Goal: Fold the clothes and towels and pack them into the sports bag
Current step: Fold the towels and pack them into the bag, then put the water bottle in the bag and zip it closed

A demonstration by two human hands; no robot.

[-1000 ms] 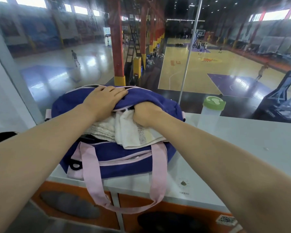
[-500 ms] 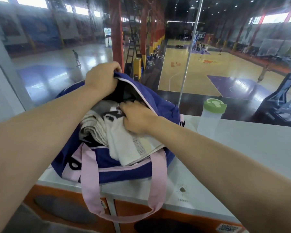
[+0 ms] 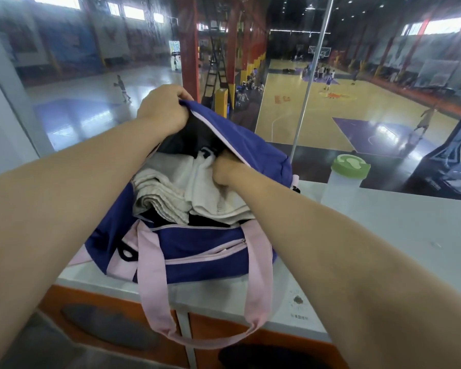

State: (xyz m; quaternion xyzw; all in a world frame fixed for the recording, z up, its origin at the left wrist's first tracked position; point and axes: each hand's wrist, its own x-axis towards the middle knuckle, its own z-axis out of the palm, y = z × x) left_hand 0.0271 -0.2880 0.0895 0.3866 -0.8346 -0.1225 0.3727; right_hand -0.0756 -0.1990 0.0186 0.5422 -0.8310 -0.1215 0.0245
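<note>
Inside sports bag [image 3: 197, 251] | towels [image 3: 171, 190] under right hand [image 3: 225, 173] grip

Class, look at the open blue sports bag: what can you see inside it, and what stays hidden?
Inside the sports bag lie folded white towels, with dark fabric behind them. The right hand pushes into them; the left hand lifts the flap. Anything beneath the towels is covered.
</note>
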